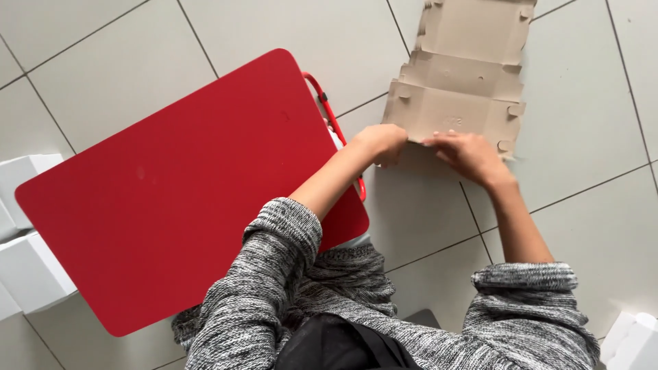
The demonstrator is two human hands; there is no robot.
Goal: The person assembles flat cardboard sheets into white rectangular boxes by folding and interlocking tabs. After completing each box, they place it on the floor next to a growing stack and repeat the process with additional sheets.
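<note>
A flat, unfolded brown cardboard box blank (466, 75) with tabs and slots lies on the grey tiled floor, right of a red table. My left hand (382, 142) grips the near edge of the blank with curled fingers. My right hand (468, 156) presses on the same near edge just to the right. Both hands are close together, and the near flap under them is partly hidden. My arms wear grey knitted sleeves pushed up.
A low red table top (171, 199) with a red metal leg frame (329, 109) fills the left. White folded boxes (27, 267) sit at the far left edge, and another white box (634, 339) lies at the lower right corner.
</note>
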